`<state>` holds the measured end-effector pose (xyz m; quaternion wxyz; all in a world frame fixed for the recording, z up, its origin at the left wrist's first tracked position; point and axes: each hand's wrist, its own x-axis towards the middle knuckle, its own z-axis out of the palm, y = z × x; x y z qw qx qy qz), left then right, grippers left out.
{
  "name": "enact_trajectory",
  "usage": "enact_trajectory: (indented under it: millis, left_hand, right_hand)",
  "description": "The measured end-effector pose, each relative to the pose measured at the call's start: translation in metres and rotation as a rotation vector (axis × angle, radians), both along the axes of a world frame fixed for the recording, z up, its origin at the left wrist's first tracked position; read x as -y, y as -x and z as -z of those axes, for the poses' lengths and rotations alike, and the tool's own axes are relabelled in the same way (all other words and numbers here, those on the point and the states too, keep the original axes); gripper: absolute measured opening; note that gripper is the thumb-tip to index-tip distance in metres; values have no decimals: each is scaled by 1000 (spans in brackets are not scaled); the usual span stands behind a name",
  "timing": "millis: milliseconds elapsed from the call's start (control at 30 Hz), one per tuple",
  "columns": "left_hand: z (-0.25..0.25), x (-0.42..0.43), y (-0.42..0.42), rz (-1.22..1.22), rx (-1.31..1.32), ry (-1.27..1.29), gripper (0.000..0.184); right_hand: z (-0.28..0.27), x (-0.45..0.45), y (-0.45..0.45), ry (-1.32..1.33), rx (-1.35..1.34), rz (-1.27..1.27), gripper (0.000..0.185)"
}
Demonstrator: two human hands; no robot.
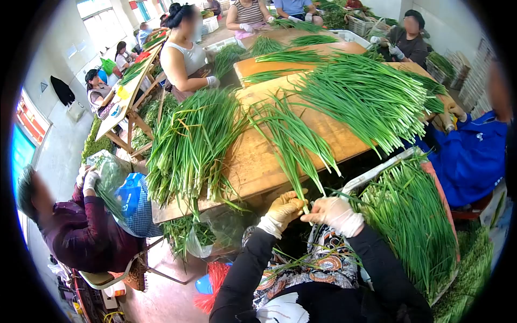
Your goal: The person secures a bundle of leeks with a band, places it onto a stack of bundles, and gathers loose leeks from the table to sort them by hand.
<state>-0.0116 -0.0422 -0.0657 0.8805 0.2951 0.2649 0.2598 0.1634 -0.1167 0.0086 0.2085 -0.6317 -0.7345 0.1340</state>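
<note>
My left hand (286, 210), in a yellowish glove, is closed around the lower stalks of a few garlic chives (290, 161) whose leaves stretch away over the table edge. Right beside it, my right hand (335, 213) in a pale glove pinches at the white stalk ends, its fingertips partly hidden. A second thin bunch of chives (315, 142) lies just right of the held ones. To the left, a thick pile of chives (188, 145) hangs over the table's front edge. A large heap of chives (371, 97) covers the right of the table, white ends toward me.
The wooden table (247, 167) stands before me. A crate of chives (409, 220) is close at my right, near a person in blue (468, 156). Another person (81, 226) sits at left holding chives. A plastic bag (215, 237) hangs below the table edge. Several co-workers sit farther back.
</note>
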Motion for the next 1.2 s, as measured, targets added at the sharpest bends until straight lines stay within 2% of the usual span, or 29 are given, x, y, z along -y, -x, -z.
enact_trajectory:
  millis: [33,100,133,167,233,267,300,367,433,567,633,667,700,733,800,833,900,967,1000,1033,1100,1133,1200]
  left_hand:
    - [-2,0,-4,5,1,-1,42]
    - [-9,0,-9,105,125,-52,41]
    - [-15,0,-8,146,79,-51,43]
    - [-11,-2,-6,146,79,-52,43]
    - [-1,-7,-3,124,260,108,46]
    - [-22,1,-6,11,48,112,44]
    - [-25,1,-6,11,47,115,44]
    - [-26,1,-5,69,3,-47,39]
    - [-20,-1,-4,38,-20,-63,37]
    - [-11,-3,0,127,30,-62,38]
    - [-12,6,-6,99,81,-72,38]
    - [-13,9,-6,66,50,-53,38]
    - [-14,9,-5,65,49,-53,38]
    - [-14,9,-2,37,88,-17,38]
    - [-13,7,4,30,259,35,37]
    - [-12,6,7,52,391,48,37]
    - [-16,8,9,-72,383,32,39]
    - [-8,4,7,-114,334,55,43]
    - [-2,-1,6,-105,295,113,45]
    - [2,-4,6,-97,255,170,47]
    - [-11,-5,1,-137,180,113,52]
    - [-18,-6,-1,-137,90,82,52]
    - [-21,-5,-7,-194,-89,105,48]
  right_hand:
    - [0,4,8,150,-127,-51,33]
    - [12,1,17,408,-341,10,30]
    - [12,1,16,595,-614,52,30]
    - [14,2,15,594,-614,51,30]
    - [27,5,8,644,-1130,-170,32]
    - [36,6,6,658,-1106,-233,34]
    - [33,7,7,661,-1107,-232,34]
    - [26,7,11,793,-1012,-231,35]
    - [26,8,12,785,-1058,-228,35]
    - [19,9,19,628,-1132,-105,35]
    - [24,10,24,650,-963,-70,34]
    - [22,12,27,598,-817,-65,45]
    - [24,13,21,598,-818,-66,45]
    - [26,12,10,230,-559,-26,47]
    - [4,3,-1,-256,177,208,51]
    - [-10,-2,-10,-47,160,304,54]
    - [-7,-14,-22,52,199,337,56]
    - [24,-32,-31,63,48,217,56]
    - [32,-43,-32,185,-146,168,39]
    - [37,-43,-32,183,-146,167,39]
    - [30,-42,-19,403,-848,170,26]
    - [25,-37,-12,434,-851,159,18]
    - [28,-28,0,443,-805,43,21]
